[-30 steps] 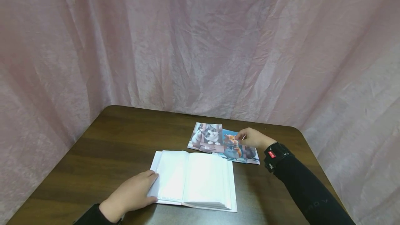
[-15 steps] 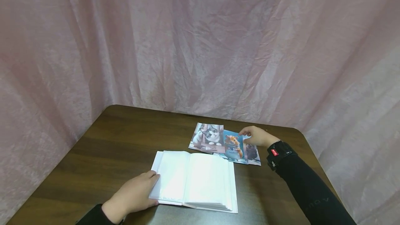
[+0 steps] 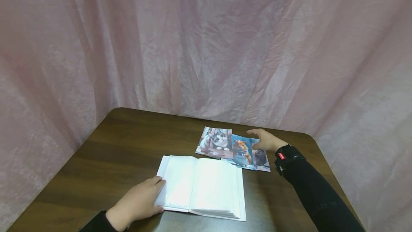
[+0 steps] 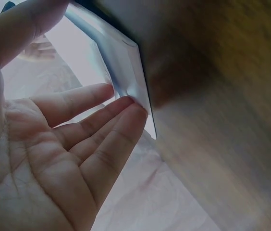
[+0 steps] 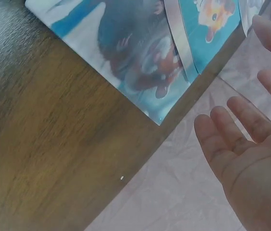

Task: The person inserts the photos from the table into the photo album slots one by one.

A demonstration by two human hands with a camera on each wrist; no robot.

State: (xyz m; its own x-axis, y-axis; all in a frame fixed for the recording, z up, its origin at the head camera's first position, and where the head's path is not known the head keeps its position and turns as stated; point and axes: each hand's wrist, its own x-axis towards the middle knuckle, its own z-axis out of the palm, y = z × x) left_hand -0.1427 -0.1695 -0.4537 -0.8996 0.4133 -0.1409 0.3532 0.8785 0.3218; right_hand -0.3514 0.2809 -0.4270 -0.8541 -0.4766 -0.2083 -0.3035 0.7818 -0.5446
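An open photo album [image 3: 210, 185] with blank white pages lies on the table. My left hand [image 3: 140, 198] rests at its left edge; in the left wrist view the fingertips [image 4: 134, 108] touch the cover's border and the thumb stretches along the other side. Behind the album lie overlapping animal photos: grey-and-white cats [image 3: 220, 142], an orange hamster on blue [image 3: 241, 149] and a dark animal [image 3: 261, 158] at the right. Over the right-hand photos hovers my right hand [image 3: 267, 140], its fingers spread and holding nothing. A photo corner [image 5: 150, 96] shows beside that hand in the right wrist view.
The brown wooden table [image 3: 145, 131] has rounded far corners. Pink curtains [image 3: 199, 46] hang close behind its back edge. The album's top right corner comes up against the nearest photo.
My right hand has shifted slightly right off the hamster photo, and its bunched fingers have spread apart. The left hand has stayed at the album's edge.
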